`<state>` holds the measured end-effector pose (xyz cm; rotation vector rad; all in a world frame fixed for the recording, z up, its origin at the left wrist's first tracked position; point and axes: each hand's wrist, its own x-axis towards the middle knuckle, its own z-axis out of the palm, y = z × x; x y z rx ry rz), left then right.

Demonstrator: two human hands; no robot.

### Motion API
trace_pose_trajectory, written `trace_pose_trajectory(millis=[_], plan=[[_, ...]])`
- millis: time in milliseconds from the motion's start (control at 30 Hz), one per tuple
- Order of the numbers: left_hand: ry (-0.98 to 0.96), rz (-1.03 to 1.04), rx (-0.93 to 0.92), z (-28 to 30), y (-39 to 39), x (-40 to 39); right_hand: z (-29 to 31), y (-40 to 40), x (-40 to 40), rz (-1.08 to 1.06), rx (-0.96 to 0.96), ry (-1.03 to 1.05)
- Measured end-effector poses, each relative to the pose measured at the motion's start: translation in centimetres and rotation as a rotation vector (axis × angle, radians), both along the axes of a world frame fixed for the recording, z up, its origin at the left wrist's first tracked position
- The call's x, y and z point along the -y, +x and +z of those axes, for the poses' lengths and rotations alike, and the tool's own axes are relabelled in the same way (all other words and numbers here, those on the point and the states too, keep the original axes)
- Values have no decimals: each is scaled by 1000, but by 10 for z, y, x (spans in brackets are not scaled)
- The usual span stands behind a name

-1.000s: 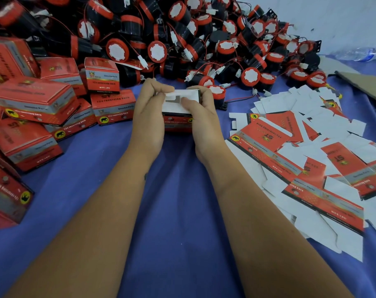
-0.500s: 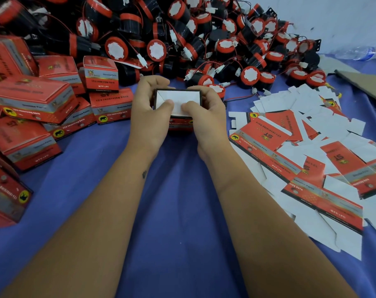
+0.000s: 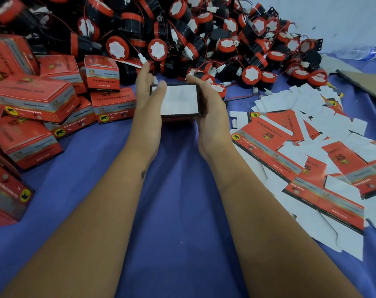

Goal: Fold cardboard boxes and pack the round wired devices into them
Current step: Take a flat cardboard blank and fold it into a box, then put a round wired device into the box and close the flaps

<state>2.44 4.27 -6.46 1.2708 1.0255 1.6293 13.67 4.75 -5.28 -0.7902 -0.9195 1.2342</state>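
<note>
A small red cardboard box (image 3: 180, 102) stands on the blue cloth with its open top toward me, showing a white inside. My left hand (image 3: 146, 104) lies flat against its left side, fingers stretched straight and thumb blurred over the opening. My right hand (image 3: 210, 108) cups its right side. Just behind the box rises a big heap of round black-and-red wired devices (image 3: 157, 49) with white caps and red wires. No device is in either hand.
Several folded red boxes (image 3: 32, 100) are stacked on the left. Flat unfolded box blanks (image 3: 266, 134) are scattered on the right. A brown cardboard sheet (image 3: 367, 82) and a plastic bottle (image 3: 363, 52) lie at the far right. Blue cloth (image 3: 178, 190) covers the surface.
Both thumbs pressed the white flaps in, then lifted off. The box now shows its whole white inside, and my left fingers have straightened up toward the heap.
</note>
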Motion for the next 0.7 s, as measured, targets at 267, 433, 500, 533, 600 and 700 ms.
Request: trace_pose_trajectory(millis=[267, 433, 500, 533, 600, 700], plan=[[-194, -130, -23, 0, 0, 3, 9, 5, 9, -129, -4, 129], [-216, 21, -51, 0, 1, 1, 2, 5, 1, -252, 91, 86], [-204, 97, 13, 0, 0, -2, -3, 10, -9, -441, 219, -8], [-201, 140, 41, 0, -1, -4, -5, 14, -15, -529, 268, -44], [-200, 205, 85, -2, -1, -8, -5, 22, -27, -622, 336, -82], [-187, 260, 58, -8, -1, -13, -6, 33, -49, -546, 571, -138]])
